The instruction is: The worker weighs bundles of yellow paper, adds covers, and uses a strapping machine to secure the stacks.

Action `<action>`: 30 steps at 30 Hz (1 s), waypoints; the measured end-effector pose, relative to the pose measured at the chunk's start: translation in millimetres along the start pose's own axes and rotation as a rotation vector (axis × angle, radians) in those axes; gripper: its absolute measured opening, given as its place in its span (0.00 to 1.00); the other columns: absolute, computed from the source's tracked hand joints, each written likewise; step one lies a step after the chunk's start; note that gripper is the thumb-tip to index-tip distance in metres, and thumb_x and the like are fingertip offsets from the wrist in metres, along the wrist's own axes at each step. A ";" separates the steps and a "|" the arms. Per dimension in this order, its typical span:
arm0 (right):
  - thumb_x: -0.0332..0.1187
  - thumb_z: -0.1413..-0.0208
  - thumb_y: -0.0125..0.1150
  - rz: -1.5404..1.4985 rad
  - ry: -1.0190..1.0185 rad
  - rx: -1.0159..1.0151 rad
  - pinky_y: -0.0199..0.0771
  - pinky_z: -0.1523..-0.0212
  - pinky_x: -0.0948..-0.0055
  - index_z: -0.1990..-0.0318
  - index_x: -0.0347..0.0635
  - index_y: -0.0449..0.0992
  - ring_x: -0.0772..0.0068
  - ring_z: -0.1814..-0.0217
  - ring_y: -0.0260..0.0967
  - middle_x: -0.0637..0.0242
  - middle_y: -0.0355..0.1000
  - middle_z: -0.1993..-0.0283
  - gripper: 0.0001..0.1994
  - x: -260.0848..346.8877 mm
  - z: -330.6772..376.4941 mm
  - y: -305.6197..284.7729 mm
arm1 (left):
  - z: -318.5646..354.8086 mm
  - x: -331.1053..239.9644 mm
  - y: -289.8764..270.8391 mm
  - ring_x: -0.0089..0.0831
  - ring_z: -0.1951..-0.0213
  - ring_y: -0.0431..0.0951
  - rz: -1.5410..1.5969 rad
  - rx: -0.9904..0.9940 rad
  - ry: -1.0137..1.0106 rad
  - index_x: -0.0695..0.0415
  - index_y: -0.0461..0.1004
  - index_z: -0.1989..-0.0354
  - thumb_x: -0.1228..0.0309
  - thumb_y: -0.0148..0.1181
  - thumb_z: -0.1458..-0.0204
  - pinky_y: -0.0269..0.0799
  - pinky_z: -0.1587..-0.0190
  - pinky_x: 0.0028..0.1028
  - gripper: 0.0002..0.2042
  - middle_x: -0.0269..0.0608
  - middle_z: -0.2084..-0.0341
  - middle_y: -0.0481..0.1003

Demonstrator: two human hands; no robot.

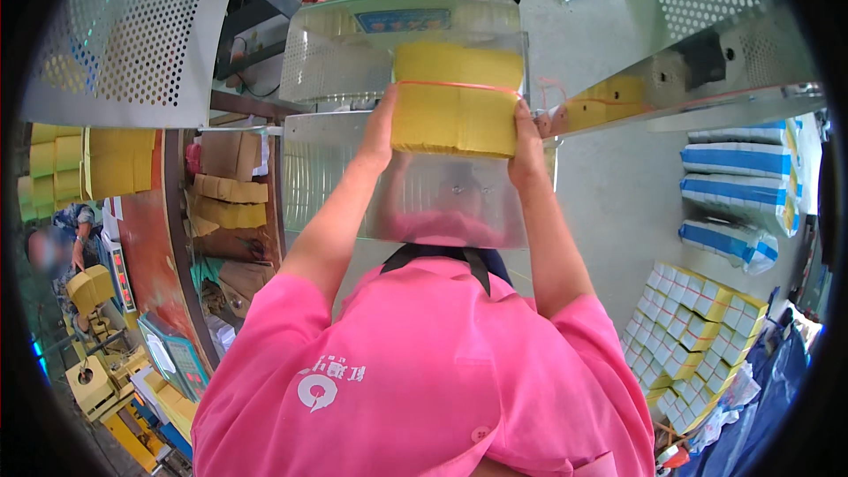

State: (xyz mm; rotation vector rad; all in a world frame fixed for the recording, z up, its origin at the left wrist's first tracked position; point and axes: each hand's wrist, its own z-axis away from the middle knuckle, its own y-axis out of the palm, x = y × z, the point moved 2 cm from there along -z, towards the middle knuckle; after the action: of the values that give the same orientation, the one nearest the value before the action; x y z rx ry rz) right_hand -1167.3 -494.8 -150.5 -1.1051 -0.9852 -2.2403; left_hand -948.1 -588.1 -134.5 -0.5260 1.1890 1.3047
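Both hands clamp a thick yellow paper stack bound with a red band (457,97): left hand (382,128) at its nine o'clock side, right hand (527,143) at its three o'clock side. Held up against a shiny metal machine panel (442,199), the stack sits at twelve o'clock. Wrapped yellow-and-white packs (689,336) lie at four o'clock, stacked yellow sheets (115,163) at nine o'clock.

Head-worn fisheye, close, downward over shiny machine (442,194)

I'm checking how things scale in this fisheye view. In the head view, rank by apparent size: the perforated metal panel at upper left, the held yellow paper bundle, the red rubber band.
1. Perforated metal panel
2. Yellow paper bundle
3. Red rubber band
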 end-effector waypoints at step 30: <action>0.45 0.35 0.49 0.327 0.076 -0.163 0.70 0.51 0.73 0.47 0.35 0.75 0.74 0.50 0.70 0.63 0.75 0.50 0.21 -47.4 110.9 -35.2 | 53.6 5.3 -86.7 0.35 0.50 0.76 -0.187 -0.032 -0.359 0.63 0.68 0.42 0.42 0.44 0.38 0.71 0.47 0.34 0.33 0.46 0.50 0.75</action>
State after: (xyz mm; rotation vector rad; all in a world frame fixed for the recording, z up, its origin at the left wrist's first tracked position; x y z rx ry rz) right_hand -1108.7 -383.8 -156.2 -1.1472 -0.5522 -2.1022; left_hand -850.0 -562.5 -145.8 -0.3946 0.8041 1.1981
